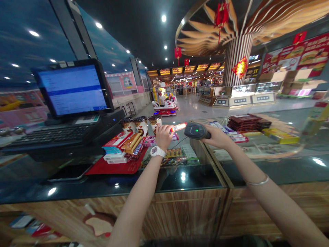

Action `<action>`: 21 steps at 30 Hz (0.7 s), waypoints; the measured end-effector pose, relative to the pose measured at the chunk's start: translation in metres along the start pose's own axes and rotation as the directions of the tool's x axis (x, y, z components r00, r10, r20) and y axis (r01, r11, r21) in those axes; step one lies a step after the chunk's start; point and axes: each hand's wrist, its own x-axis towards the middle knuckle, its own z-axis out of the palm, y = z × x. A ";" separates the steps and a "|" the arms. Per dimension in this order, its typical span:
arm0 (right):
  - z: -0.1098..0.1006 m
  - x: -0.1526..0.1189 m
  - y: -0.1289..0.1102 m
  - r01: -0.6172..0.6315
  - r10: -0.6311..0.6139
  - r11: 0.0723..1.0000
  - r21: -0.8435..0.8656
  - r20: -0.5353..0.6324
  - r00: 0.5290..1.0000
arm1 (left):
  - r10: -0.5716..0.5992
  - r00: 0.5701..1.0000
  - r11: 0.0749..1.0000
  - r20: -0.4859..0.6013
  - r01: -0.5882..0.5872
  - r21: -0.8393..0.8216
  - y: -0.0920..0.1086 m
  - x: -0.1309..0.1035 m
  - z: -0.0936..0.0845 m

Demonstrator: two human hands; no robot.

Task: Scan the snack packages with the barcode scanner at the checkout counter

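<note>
My left hand [164, 137], with a white watch at the wrist, is closed on a slim snack pack [178, 127] with a barcode label lit by reddish light. My right hand [217, 136] grips a black barcode scanner [196, 130] by its handle; a green light glows on its top. The scanner's head points left at the pack, a small gap apart. Just left of my left hand stand printed paper cups [141, 125] with dark lids. Nearer me, stacked snack packets [117, 145] lie on a red sheet [115, 168].
A monitor [73, 89] and keyboard [56, 135] occupy the counter's left. A dark flat tablet-like device [69, 172] lies near the front edge. On the right counter are brown packets [244, 122] and a yellow box [281, 136]. A raised wooden divider [205, 156] separates the counters.
</note>
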 end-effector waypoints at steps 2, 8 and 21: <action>0.000 0.000 0.001 0.002 -0.002 1.000 0.001 0.000 1.000 | 0.003 1.000 1.000 -0.002 -0.003 -0.009 0.000 0.000 -0.001; 0.000 0.000 0.001 0.005 -0.005 1.000 0.002 0.009 1.000 | 0.007 1.000 1.000 -0.005 -0.007 -0.015 0.000 0.000 -0.002; 0.010 -0.002 0.000 -0.011 0.007 0.999 0.049 0.068 0.998 | 0.002 1.000 0.999 -0.001 -0.002 -0.033 0.001 -0.001 0.000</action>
